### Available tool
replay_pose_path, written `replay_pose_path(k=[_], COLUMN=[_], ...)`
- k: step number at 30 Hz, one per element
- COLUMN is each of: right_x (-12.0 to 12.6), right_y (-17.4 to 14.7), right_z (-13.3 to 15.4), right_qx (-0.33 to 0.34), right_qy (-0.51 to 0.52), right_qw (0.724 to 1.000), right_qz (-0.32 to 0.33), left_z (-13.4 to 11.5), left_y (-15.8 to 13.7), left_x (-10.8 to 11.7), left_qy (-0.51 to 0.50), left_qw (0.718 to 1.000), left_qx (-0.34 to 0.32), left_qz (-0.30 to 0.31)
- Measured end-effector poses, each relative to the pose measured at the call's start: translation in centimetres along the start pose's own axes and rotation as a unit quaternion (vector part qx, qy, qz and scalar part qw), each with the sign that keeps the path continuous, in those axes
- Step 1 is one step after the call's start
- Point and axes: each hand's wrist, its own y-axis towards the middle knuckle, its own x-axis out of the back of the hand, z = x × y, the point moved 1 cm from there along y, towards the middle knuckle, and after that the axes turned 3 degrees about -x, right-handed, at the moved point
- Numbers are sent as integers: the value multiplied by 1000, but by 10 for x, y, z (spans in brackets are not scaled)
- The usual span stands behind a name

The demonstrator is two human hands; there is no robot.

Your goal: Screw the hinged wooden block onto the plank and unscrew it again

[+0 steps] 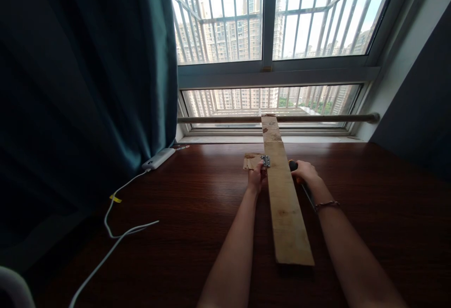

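Observation:
A long wooden plank (pixel 283 190) lies lengthwise in front of me, its far end reaching up by the window rail. At its left edge is a small metal hinge (pixel 266 160), beside a short piece of wood (pixel 251 160). My left hand (pixel 256 176) is closed at the hinge, thumb against it; some of its fingers are hidden. On the plank's right side, my right hand (pixel 306 172) is wrapped around a screwdriver (pixel 293 165) with a dark and orange handle. Its metal shaft points back toward me, under my wrist.
Everything rests on a dark reddish-brown wooden surface (pixel 197 195). A white power strip (pixel 158 158) with a white cable (pixel 107 214) lies at left by a blue curtain (pixel 155 87). Beyond the far edge, a metal rail (pixel 324 119) crosses before the barred window.

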Motion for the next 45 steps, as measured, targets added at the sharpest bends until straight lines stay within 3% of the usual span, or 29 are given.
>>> replay_pose_path(k=[7, 10, 13, 16, 18, 23, 30, 35, 39, 41, 43, 45], right_x=[1, 20, 40, 44, 36, 17, 17, 18, 21, 20, 18, 16], right_y=[-2, -9, -24, -41, -50, -55, -52, -52, -49, -46, -44, -42], right_z=[-1, 9, 31, 60, 75, 87, 85, 85, 83, 81, 80, 81], right_qx=[8, 27, 141, 312, 347, 314, 304, 300, 247, 216, 212, 234], right_qy=[6, 35, 147, 247, 276, 301, 384, 510, 644, 675, 646, 562], right_qw=[1000, 995, 960, 912, 894, 895, 869, 806, 724, 706, 733, 791], right_qz=[3, -90, -190, -100, -56, -99, -73, 2, -3, -11, -29, -65], left_z=[-1, -1, 0, 0, 0, -2, -5, -4, -4, -4, -5, -5], left_y=[-1, 0, 0, 0, 0, 0, -1, 0, -1, -2, -3, -3], left_x=[-1, -1, -1, -1, -1, -2, -3, -2, -3, -4, -4, -4], left_qy=[5, 6, 3, 12, 16, 8, 8, -1, 5, 3, 1, 2], left_qw=[1000, 1000, 1000, 1000, 1000, 1000, 1000, 999, 1000, 1000, 1000, 1000], left_qx=[6, 5, -6, -9, -5, 9, 29, 47, 30, 23, 19, 16], left_qz=[-15, -18, -5, 5, 9, 3, 2, -10, -5, -8, -12, -14])
